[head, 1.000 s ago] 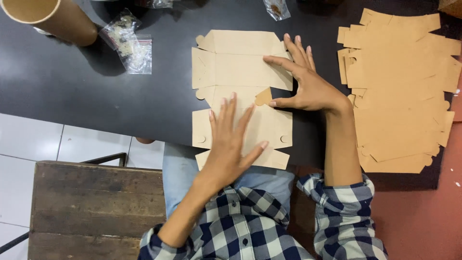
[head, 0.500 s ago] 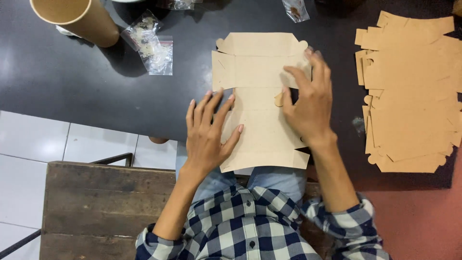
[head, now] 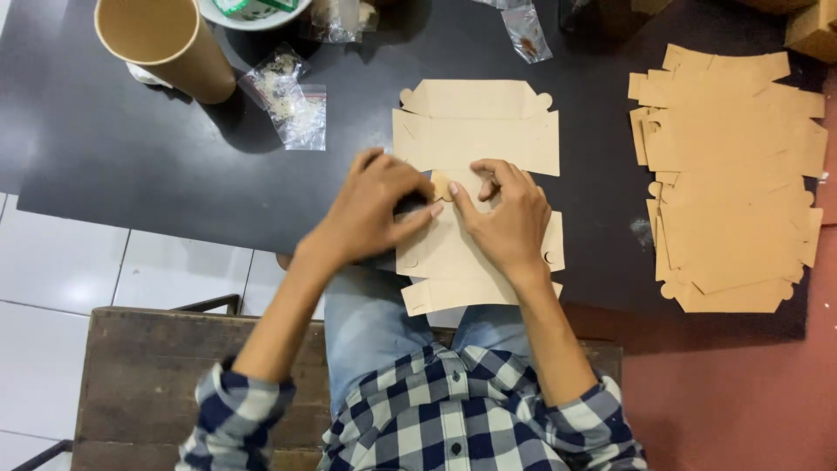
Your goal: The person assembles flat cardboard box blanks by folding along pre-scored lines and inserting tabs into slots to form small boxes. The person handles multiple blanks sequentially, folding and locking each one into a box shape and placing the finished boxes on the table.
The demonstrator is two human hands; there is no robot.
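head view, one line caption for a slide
Both hands press a flat cardboard box blank on a black table.

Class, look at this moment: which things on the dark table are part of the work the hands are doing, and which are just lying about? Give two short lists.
In the work:
- flat cardboard box blank, under both hands
- left hand and right hand, pressing its middle flap
- stack of blanks, likely the supply

Lying about:
- tall paper cup
- small clear bags
- white bowl

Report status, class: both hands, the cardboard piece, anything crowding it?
Left hand and right hand pressing on flat cardboard blank, fingers meeting at a small centre tab. Cardboard stack lies apart. Plastic bags nearby, not touching.
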